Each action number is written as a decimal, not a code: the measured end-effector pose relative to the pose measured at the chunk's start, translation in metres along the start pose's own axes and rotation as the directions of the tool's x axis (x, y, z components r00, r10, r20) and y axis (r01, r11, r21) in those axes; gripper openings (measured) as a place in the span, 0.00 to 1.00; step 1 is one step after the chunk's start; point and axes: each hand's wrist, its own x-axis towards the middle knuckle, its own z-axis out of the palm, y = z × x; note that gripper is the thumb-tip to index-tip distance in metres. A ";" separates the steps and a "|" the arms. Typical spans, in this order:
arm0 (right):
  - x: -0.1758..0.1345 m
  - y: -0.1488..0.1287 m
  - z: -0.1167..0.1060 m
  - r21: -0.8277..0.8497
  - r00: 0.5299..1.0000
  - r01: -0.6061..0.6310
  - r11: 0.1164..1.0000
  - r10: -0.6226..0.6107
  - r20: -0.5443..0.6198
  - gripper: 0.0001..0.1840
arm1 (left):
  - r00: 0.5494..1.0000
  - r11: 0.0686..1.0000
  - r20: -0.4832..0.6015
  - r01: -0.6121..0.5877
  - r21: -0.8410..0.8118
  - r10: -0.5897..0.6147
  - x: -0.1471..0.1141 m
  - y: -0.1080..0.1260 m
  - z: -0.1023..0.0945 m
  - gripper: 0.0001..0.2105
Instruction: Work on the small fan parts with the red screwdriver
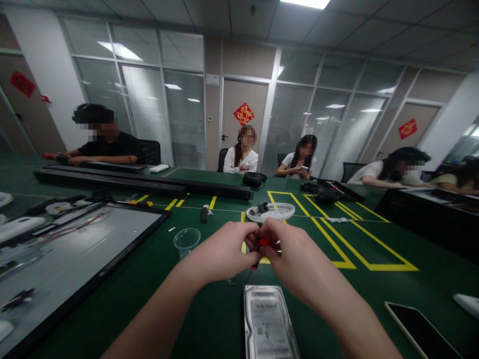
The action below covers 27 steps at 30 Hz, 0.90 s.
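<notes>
My left hand (230,244) and my right hand (292,244) meet in front of me, fingertips pinched together. Between them is a small red-and-black tool (264,243), mostly covered by the fingers; what looks like a thin shaft points down from it, and its exact kind is hard to make out. Just below the hands a silver hard drive (267,319) lies label up on the green table. Several tiny screws (231,282) are scattered left of the drive. A clear plastic cup (187,241) stands beside my left wrist.
Beyond my hands is a white basket (288,212) with grey parts inside. A large flat panel (93,254) fills the left; long black bars (149,183) lie behind it. A phone (422,331) rests at right. Several people sit across the green table (220,319).
</notes>
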 end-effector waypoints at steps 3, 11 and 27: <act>-0.001 0.000 0.000 0.007 1.000 -0.010 1.000 0.010 0.004 0.05 | 1.000 1.000 0.010 0.017 0.002 -0.017 0.000 -0.002 0.000 0.12; 0.000 0.000 0.001 -0.005 0.998 0.061 0.998 -0.061 0.011 0.09 | 0.999 0.999 -0.033 0.022 0.049 -0.020 0.000 -0.002 0.001 0.16; 0.000 0.000 -0.001 0.058 0.998 0.067 0.996 -0.068 0.010 0.14 | 0.999 1.000 -0.035 -0.018 -0.009 0.018 0.000 0.001 0.000 0.17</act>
